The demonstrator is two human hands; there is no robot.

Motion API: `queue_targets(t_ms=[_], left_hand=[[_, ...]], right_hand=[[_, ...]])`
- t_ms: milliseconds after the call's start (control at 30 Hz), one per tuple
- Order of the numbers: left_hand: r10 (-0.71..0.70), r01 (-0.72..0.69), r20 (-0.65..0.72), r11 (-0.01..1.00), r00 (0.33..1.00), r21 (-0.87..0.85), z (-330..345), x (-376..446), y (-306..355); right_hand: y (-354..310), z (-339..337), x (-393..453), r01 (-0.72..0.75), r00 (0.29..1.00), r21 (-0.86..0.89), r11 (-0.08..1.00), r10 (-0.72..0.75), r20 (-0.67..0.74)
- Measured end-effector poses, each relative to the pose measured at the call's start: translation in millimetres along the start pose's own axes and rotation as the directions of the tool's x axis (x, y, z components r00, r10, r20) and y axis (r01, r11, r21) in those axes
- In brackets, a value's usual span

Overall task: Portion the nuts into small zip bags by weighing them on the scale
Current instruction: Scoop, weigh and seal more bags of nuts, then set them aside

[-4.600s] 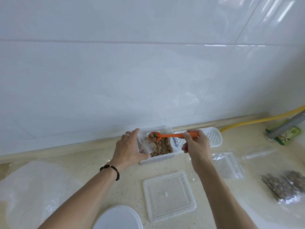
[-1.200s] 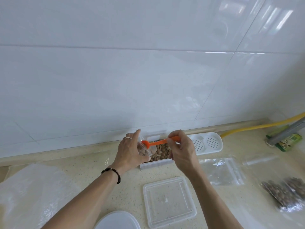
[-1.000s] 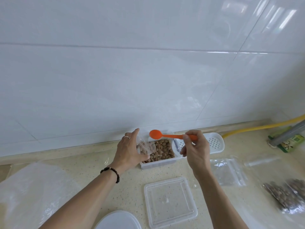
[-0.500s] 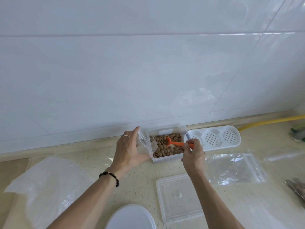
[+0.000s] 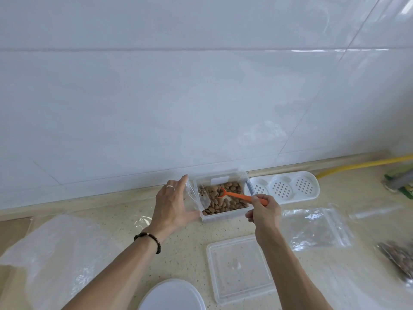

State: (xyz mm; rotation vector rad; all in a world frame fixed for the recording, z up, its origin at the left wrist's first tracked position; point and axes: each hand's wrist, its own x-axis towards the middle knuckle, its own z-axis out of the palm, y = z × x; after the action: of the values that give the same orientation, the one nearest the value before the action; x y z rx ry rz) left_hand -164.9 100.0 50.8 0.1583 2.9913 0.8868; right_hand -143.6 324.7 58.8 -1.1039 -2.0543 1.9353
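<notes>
A clear plastic box (image 5: 225, 214) of brown nuts (image 5: 223, 201) stands on the counter against the wall. My left hand (image 5: 173, 205) holds a small clear zip bag (image 5: 196, 196) upright at the box's left edge; a few nuts show inside it. My right hand (image 5: 263, 211) grips the handle of an orange spoon (image 5: 237, 195), whose bowl is dipped among the nuts in the box.
The box's clear lid (image 5: 240, 268) lies near me. A white perforated tray (image 5: 282, 189) sits right of the box. Empty zip bags (image 5: 312, 227) and a filled bag of nuts (image 5: 397, 257) lie at right. A large plastic bag (image 5: 51, 253) lies left, a white round object (image 5: 172, 296) at the bottom edge.
The spoon came away from the zip bag, swung right above the box, then dropped into the nuts. My left hand kept the bag by the box. The view shifted left.
</notes>
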Motion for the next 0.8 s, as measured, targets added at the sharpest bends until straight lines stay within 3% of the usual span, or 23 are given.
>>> queue_targets(t_ms=[267,367,567,667,800], left_hand=[[-0.031,0.024,0.085,0.996,0.996,0.089,-1,17,19],[-0.028,0.023,0.104,0.999,0.994,0.049,1,21,28],[0.000,0.010,0.085,0.993,0.996,-0.122,-3,17,39],[-0.003,0.017,0.077,0.983,0.997,-0.182,-11,10,44],[0.027,-0.022,0.019,0.977,0.999,-0.210,-28,-3,54]], right_hand=[[-30,-19,-8,0.102,0.994,0.088,0.991,-0.105,0.038],[-45,-19,-19,0.198,0.977,0.023,0.980,-0.199,0.075],[-57,-17,-50,0.525,0.830,-0.123,0.842,-0.474,0.295],[-64,-23,-62,0.611,0.775,-0.139,0.779,-0.553,0.304],[-78,-34,-82,0.638,0.757,-0.131,0.759,-0.587,0.287]])
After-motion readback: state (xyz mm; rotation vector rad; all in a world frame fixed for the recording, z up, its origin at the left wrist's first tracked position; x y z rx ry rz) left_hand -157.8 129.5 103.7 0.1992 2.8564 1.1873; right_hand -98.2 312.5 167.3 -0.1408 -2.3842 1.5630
